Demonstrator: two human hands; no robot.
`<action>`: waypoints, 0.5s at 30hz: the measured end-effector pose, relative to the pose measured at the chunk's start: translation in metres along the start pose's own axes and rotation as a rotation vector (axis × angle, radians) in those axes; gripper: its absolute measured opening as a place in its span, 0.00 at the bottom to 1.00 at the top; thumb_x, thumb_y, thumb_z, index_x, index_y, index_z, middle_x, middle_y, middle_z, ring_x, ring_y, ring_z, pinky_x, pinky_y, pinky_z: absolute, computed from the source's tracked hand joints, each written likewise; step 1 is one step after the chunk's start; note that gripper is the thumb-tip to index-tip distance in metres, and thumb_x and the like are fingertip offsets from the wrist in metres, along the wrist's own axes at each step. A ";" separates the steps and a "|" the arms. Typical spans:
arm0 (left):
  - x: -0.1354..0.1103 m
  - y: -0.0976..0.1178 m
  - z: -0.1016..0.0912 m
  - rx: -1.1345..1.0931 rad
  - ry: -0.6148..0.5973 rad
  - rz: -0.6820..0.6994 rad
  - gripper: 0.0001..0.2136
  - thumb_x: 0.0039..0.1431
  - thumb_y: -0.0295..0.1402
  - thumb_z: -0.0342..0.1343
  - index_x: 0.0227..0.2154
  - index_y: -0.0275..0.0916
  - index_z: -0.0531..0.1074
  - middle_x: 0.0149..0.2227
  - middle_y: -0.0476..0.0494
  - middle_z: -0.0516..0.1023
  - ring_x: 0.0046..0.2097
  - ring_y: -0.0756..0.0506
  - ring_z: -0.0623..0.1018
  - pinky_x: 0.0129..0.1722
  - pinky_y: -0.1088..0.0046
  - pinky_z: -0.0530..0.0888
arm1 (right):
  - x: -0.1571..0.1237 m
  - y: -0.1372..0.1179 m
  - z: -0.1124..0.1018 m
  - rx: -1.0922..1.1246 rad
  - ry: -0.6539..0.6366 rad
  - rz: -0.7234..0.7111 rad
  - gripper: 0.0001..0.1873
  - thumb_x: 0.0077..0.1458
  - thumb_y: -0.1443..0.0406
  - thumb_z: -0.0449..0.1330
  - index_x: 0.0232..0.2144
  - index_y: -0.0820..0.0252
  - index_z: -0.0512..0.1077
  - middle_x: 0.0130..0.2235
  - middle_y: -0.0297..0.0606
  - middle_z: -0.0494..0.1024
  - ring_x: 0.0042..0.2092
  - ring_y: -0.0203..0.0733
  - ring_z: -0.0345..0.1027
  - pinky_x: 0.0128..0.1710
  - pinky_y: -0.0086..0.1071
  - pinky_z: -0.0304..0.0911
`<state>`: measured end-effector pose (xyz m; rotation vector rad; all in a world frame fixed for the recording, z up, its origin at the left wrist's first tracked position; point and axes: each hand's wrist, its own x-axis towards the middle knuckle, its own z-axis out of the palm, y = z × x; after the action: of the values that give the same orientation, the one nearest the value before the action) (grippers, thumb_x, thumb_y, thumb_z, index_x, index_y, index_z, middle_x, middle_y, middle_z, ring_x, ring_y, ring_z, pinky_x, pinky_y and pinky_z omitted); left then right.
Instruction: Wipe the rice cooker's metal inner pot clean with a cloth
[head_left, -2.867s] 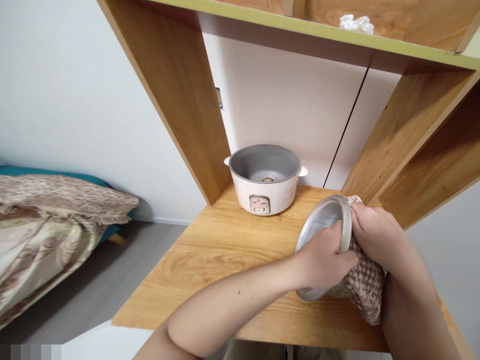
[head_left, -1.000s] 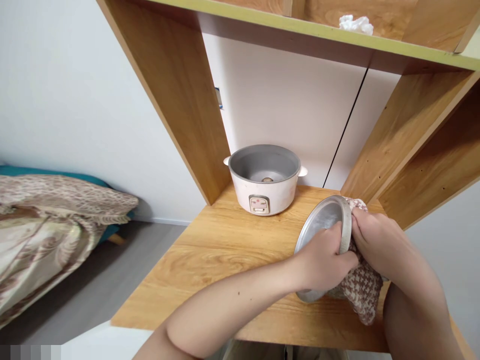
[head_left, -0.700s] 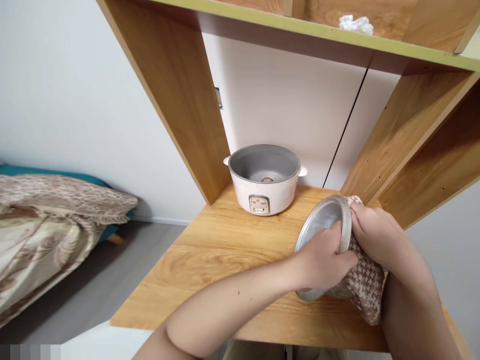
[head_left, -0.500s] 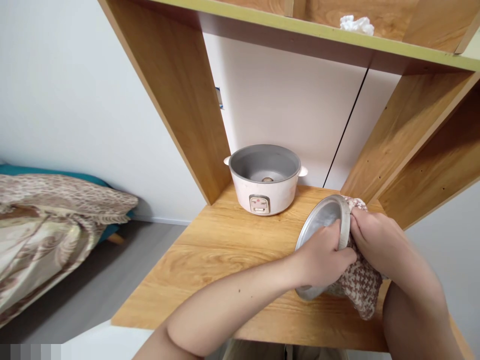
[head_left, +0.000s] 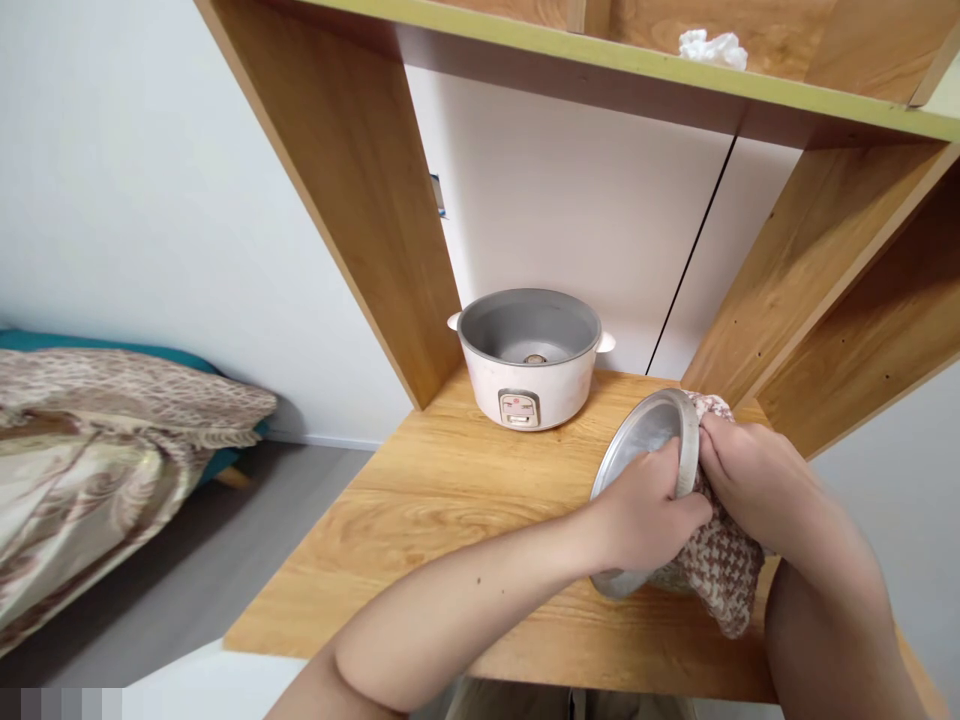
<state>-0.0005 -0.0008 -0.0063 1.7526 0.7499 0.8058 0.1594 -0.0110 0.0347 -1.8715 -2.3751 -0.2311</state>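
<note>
In the lower right, a silvery metal pot (head_left: pixel 630 440) is held tilted on its side above the wooden desk, its round mouth facing left. My left hand (head_left: pixel 656 505) grips its rim, fingers inside and thumb outside. A brown-and-white checked cloth (head_left: pixel 724 565) covers the pot's outer side and hangs down below it. Bunched in my right hand (head_left: pixel 750 470), the cloth is pressed against the pot near the rim. Both hands are closed, and the fingers of the right are partly hidden. Beyond them stands a white rice cooker body (head_left: pixel 536 395), uncovered, with its grey inside showing.
The wooden desk (head_left: pixel 360 540) has upright side panels (head_left: pixel 360 200) and a shelf (head_left: pixel 600 75) overhead. White crumpled tissue (head_left: pixel 712 50) lies on that shelf. At the left is a bed with a patterned cover (head_left: pixel 127 420). A white wall panel closes the back.
Almost nothing differs. Both hands, the pot and the cloth keep nearly the same place, with only a very slight shift.
</note>
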 end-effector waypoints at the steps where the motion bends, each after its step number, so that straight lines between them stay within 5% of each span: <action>1: 0.000 -0.001 0.000 -0.009 0.000 0.004 0.15 0.52 0.27 0.52 0.44 0.38 0.71 0.38 0.48 0.79 0.41 0.41 0.77 0.44 0.64 0.72 | -0.003 0.000 0.001 -0.005 0.003 -0.003 0.11 0.64 0.68 0.47 0.27 0.54 0.57 0.24 0.31 0.65 0.22 0.35 0.52 0.25 0.32 0.42; 15: 0.000 0.003 -0.001 0.014 -0.001 -0.003 0.15 0.53 0.28 0.53 0.45 0.38 0.71 0.38 0.46 0.79 0.42 0.40 0.77 0.43 0.63 0.72 | 0.011 -0.001 -0.004 0.051 -0.029 0.030 0.13 0.66 0.68 0.45 0.27 0.55 0.59 0.26 0.33 0.69 0.24 0.36 0.57 0.27 0.32 0.44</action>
<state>-0.0010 -0.0008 -0.0034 1.7645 0.7587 0.7989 0.1557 -0.0017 0.0407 -1.8984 -2.3462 -0.1407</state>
